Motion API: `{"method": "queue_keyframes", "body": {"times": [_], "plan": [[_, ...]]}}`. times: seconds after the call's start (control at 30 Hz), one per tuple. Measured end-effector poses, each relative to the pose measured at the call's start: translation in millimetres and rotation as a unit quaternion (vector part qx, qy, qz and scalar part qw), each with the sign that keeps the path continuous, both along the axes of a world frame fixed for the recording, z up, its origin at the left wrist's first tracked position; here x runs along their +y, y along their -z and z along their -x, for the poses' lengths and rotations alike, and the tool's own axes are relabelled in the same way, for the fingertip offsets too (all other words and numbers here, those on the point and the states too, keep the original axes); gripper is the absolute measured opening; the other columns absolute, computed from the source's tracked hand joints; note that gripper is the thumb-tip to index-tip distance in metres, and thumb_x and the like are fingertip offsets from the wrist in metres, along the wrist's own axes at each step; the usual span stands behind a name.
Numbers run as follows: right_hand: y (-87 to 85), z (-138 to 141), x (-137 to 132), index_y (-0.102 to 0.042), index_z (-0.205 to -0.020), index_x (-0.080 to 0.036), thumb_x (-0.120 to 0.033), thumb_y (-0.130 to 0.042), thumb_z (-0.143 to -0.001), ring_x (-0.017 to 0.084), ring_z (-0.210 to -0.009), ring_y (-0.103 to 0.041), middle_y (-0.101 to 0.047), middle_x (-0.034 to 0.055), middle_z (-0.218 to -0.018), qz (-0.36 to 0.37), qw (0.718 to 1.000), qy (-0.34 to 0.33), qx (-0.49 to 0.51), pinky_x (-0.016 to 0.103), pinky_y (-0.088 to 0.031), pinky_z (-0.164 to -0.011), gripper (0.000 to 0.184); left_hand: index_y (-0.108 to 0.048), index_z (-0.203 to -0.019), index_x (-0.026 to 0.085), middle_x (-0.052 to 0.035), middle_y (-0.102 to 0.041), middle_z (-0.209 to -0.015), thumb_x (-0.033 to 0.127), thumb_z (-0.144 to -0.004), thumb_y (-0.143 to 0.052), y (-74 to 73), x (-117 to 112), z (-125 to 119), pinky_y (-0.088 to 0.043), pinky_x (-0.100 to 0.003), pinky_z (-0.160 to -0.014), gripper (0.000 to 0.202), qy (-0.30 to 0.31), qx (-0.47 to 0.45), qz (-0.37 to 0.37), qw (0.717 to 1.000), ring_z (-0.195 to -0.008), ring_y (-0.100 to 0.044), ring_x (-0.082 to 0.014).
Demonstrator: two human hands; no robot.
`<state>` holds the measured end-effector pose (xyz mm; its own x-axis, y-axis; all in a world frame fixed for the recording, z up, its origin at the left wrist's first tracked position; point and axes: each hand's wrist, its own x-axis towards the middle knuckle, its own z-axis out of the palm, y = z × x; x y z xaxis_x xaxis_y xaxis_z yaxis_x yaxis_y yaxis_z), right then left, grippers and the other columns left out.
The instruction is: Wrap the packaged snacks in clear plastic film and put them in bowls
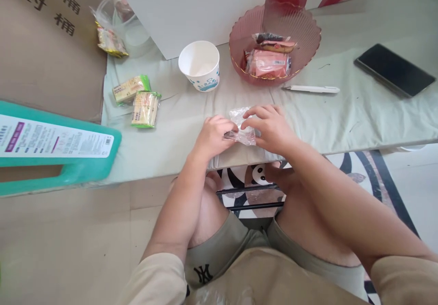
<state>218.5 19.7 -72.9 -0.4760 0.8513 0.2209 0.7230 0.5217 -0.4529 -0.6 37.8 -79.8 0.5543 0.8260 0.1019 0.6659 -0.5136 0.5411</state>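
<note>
The left hand (215,136) curls its fingers at the left end of a crumpled clear wrapper (245,134); the right hand (270,127) arches bent, parted fingers over its right side. Whether either pinches the plastic, I cannot tell. The wrapper lies close to the near edge of the cloth-covered table (178,147). Bare cloth stretches between it and the paper cup (200,65), pink bowl (239,33) and white pen (313,89) beyond. Two snack packs (145,109) sit well left, the teal container (91,170) farther out; the phone (395,70) is far right.
</note>
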Motion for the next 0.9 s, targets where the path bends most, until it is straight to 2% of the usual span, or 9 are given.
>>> {"method": "queue_keyframes", "body": {"times": [0.17,0.27,0.33,0.4,0.47,0.6,0.77,0.83,0.9], "plan": [[-6.4,-2.2,-1.4,-0.069,-0.082,-0.021,-0.032,-0.057,-0.094,0.026,-0.099,-0.065,-0.074,0.0062,-0.092,0.082,0.996,-0.019,-0.001,0.044,-0.035,-0.093,0.021,-0.077,-0.085,0.020,-0.0067,-0.078,-0.102,0.033,-0.085,-0.071,-3.4,-3.4,1.0,-0.050,-0.037,-0.085,0.014,-0.020,-0.009,0.011,1.000,-0.093,-0.066,-0.0233],[-8.0,-3.5,2.7,-0.058,-0.071,-0.020,-0.035,-0.049,-0.096,0.020,-0.078,-0.061,-0.067,0.0048,-0.075,0.128,0.991,0.016,0.032,0.037,-0.038,-0.080,0.031,-0.077,-0.088,0.020,-0.0063,-0.077,-0.102,0.031,-0.084,-0.070,-7.9,-5.6,-0.2,-0.049,-0.033,-0.079,0.014,-0.036,-0.039,0.041,0.998,-0.087,-0.065,-0.0194],[-8.9,-2.5,5.9,-0.057,-0.070,-0.021,-0.038,-0.049,-0.096,0.018,-0.070,-0.057,-0.067,0.0046,-0.072,0.160,0.983,0.051,0.069,0.034,-0.038,-0.073,0.033,-0.077,-0.085,0.019,-0.0049,-0.076,-0.093,0.033,-0.086,-0.066,-10.9,-6.4,-1.6,-0.048,-0.031,-0.073,0.017,-0.061,-0.055,0.071,0.994,-0.076,-0.063,-0.0159],[-9.0,-0.1,8.6,-0.062,-0.079,-0.021,-0.038,-0.052,-0.095,0.019,-0.070,-0.059,-0.071,0.0049,-0.076,0.185,0.974,0.079,0.101,0.034,-0.040,-0.073,0.026,-0.076,-0.086,0.019,-0.0028,-0.074,-0.080,0.037,-0.089,-0.063,-13.2,-6.4,-3.3,-0.046,-0.030,-0.068,0.023,-0.096,-0.065,0.105,0.988,-0.066,-0.060,-0.0144],[-7.7,3.0,11.0,-0.068,-0.099,-0.021,-0.037,-0.056,-0.093,0.021,-0.073,-0.064,-0.074,0.0046,-0.078,0.202,0.966,0.100,0.125,0.035,-0.044,-0.076,0.020,-0.076,-0.090,0.018,-0.0017,-0.074,-0.074,0.038,-0.090,-0.061,-14.1,-5.8,-5.2,-0.046,-0.029,-0.067,0.024,-0.129,-0.077,0.127,0.980,-0.065,-0.062,-0.0148],[-0.5,7.6,17.4,-0.059,-0.133,-0.018,-0.035,-0.062,-0.091,0.025,-0.083,-0.070,-0.073,0.0025,-0.073,0.195,0.959,0.135,0.153,0.039,-0.049,-0.086,0.045,-0.073,-0.100,0.019,-0.0024,-0.077,-0.075,0.034,-0.091,-0.061,-13.3,-3.1,-9.6,-0.048,-0.031,-0.071,0.022,-0.182,-0.079,0.141,0.970,-0.071,-0.068,-0.0172],[7.8,13.1,24.8,-0.057,-0.137,-0.017,-0.031,-0.067,-0.087,0.028,-0.081,-0.069,-0.072,0.0021,-0.072,0.160,0.968,0.170,0.092,0.047,-0.047,-0.093,0.052,-0.068,-0.123,0.021,-0.0002,-0.077,-0.077,0.028,-0.088,-0.065,-13.4,-2.6,-9.2,-0.052,-0.032,-0.078,0.036,-0.227,-0.050,0.143,0.962,-0.074,-0.070,-0.0178],[9.2,15.7,24.5,-0.058,-0.136,-0.017,-0.032,-0.068,-0.087,0.030,-0.088,-0.068,-0.073,0.0037,-0.075,0.139,0.974,0.169,0.054,0.050,-0.044,-0.097,0.052,-0.067,-0.124,0.021,-0.0017,-0.077,-0.089,0.025,-0.085,-0.067,-13.6,-3.9,-5.9,-0.053,-0.031,-0.078,0.040,-0.233,-0.041,0.126,0.963,-0.074,-0.068,-0.0164],[10.3,17.8,22.6,-0.059,-0.137,-0.018,-0.034,-0.069,-0.085,0.035,-0.102,-0.065,-0.076,0.0089,-0.091,0.116,0.978,0.169,0.025,0.052,-0.042,-0.098,0.055,-0.066,-0.126,0.021,-0.0044,-0.076,-0.105,0.022,-0.081,-0.071,-13.6,-5.4,-2.5,-0.054,-0.032,-0.081,0.045,-0.239,-0.025,0.100,0.965,-0.076,-0.067,-0.0159]]}}
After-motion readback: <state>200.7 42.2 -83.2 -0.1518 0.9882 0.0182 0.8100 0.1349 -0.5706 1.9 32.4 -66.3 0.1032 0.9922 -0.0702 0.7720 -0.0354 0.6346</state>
